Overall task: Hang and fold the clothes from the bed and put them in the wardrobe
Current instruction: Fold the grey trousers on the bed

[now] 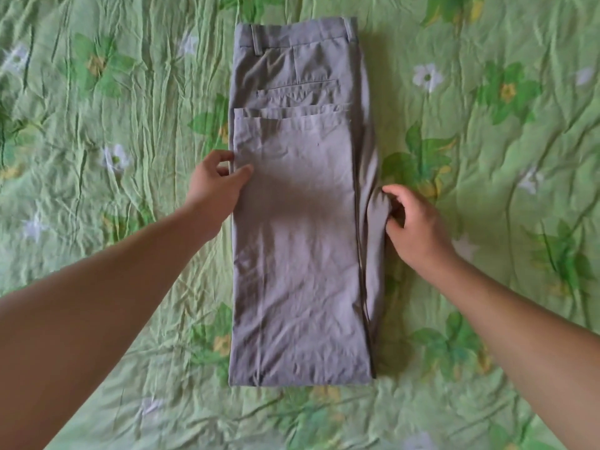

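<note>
Trousers: the grey trousers [298, 241] lie flat in the middle of the visible bed. The waistband [292, 32] is at the far end, and the legs are doubled back over the seat to make a long, narrow stack.
Hems: the leg hems [289, 111] stop just short of the back pocket [297, 86], and the folded end sits nearest the person. That looks like the first fold done.
Left hand: the left hand [216, 181] is on the stack's left edge, with the thumb laid on top and the fingers curled at the side. It is pinching that edge, probably to keep the layers squared.
Right hand: the right hand [414, 222] has its fingers closed round a raised ridge of cloth that sticks out along the right edge. I'd say it is tucking or tugging that slack into line.
Bedspread: the green flowered bedspread [97, 131] is crumpled all round the trousers. The bed's edges and corners are out of view.
Step in hand: both sides are being tidied so that the next fold comes out clean.
Risk: a pull on one side only could skew the layers.
Wardrobe: it is not in view, so putting the trousers away is yet to come.
</note>
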{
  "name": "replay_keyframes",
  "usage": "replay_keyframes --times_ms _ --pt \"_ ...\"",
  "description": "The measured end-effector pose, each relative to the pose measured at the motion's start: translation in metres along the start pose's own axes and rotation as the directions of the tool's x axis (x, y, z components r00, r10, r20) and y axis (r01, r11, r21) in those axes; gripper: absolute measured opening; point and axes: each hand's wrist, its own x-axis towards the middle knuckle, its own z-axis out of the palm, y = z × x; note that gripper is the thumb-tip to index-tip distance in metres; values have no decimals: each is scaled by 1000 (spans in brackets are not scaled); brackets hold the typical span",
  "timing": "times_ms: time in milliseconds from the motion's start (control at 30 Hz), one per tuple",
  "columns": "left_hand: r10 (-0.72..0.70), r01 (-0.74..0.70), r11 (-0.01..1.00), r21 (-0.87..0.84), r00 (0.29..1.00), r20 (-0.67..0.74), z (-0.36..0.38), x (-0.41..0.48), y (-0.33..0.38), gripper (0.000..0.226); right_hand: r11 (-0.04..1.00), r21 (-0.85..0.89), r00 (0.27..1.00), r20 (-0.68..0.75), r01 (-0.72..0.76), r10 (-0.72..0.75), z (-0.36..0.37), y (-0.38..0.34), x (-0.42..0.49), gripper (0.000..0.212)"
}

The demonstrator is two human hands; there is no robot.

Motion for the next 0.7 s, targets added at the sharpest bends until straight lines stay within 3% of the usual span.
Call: replay_keyframes --times_ms 167,267,400,467,500,533,600,633,667,700 --pt "9 -12 991 131 1000 21 1 13 2 21 960 -264 994 -39 92 -106 4 1 4 40" --pt "12 -16 989 148 1000 25 0 20 -1 15 948 -304 990 -67 98 -124 3 8 4 31" --pt "1 -8 981 195 999 32 1 26 -1 11 966 -258 998 -58 -6 -9 4 22 -6 42" --pt "4 -11 974 225 999 33 2 27 -1 10 979 -148 990 -23 -138 136 7 25 -5 39" --pt "1 -9 973 230 999 35 2 26 -1 10 969 -14 969 0 -248 248 5 27 -1 36" --pt "-5 -4 973 231 999 39 2 25 0 10 909 188 928 45 -372 370 2 26 4 32" --pt "-12 1 974 227 999 50 0 25 0 10 667 545 838 134 -508 528 -4 20 11 23" --pt "-13 0 975 221 998 54 0 24 0 10 620 598 827 138 -508 545 -5 18 14 13" --pt "-13 0 977 212 998 55 -1 24 0 9 647 584 845 136 -491 518 -5 15 17 10" --pt "-14 1 979 203 998 59 -1 24 0 9 715 519 872 140 -468 469 -2 11 19 23"
